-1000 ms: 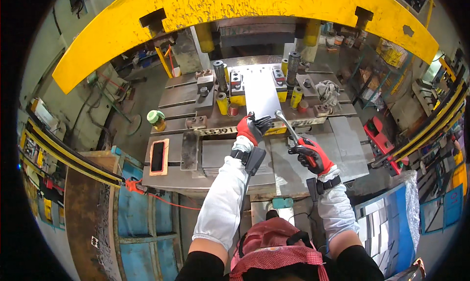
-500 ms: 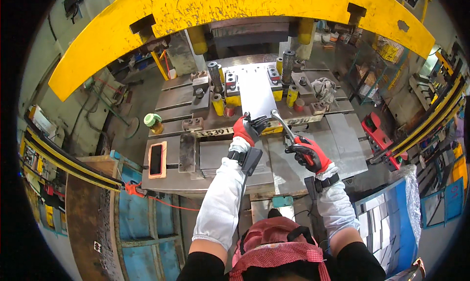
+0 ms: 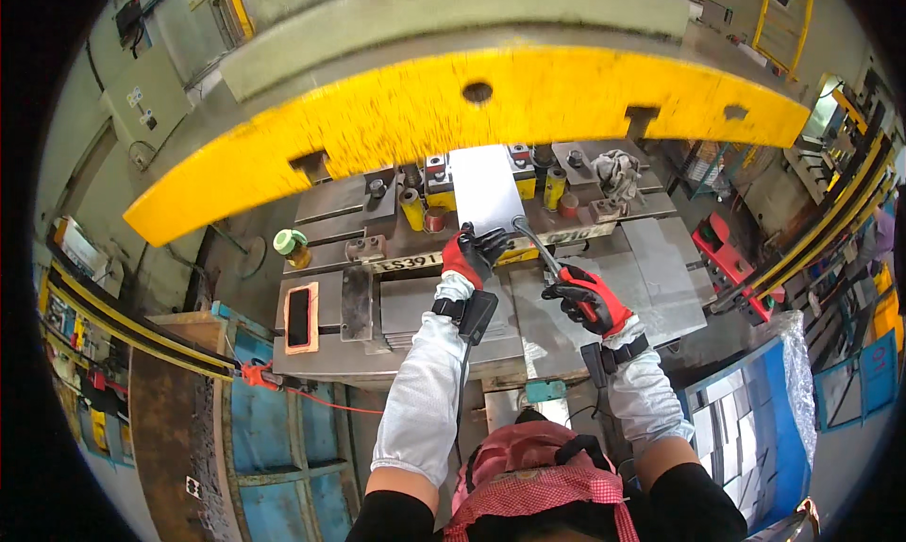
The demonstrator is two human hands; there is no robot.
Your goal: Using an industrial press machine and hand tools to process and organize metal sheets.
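A shiny flat metal sheet lies over the die on the press bed, its far end hidden behind the lowered yellow press beam. My left hand, in a red and black glove, is close to the sheet's front edge, fingers stretched out and holding nothing visible. In the same kind of glove, my right hand is closed around the red handle of a long-shafted metal tool. The tool's round head is at the front right corner of the sheet; whether it touches, I cannot tell.
Stacked grey sheets lie below my left hand, and more sheets lie at the right. A phone on a small board and a green-capped bottle are at left. Yellow posts stand beside the die. A rag lies behind.
The yellow beam has come down over the back of the die, covering its tall guide posts. My right hand and the tool have shifted slightly left and down; my left hand has moved a little left.
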